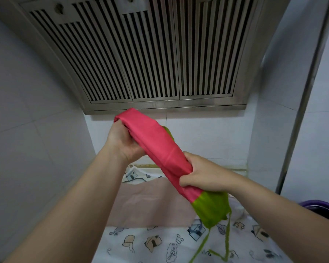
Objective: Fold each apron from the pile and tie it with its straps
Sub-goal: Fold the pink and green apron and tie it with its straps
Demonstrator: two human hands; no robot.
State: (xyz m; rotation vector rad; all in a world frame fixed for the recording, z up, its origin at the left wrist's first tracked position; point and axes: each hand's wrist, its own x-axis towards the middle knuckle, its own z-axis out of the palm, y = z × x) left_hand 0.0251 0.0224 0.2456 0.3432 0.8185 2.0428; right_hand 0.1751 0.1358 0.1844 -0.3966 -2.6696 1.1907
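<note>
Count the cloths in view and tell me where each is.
3. The red-and-green apron is gripped by the left hand and right hand; a pale pink cloth lies below; a white printed cloth lies under that. Others may be hidden.

The apron (156, 141) was bright pink between the two grips and lime green past the right hand (201, 173), its straps (228, 236) green too. Below the grips lay a pale pink cloth (141, 204) over a white cloth (133, 251) printed with little houses.
</note>
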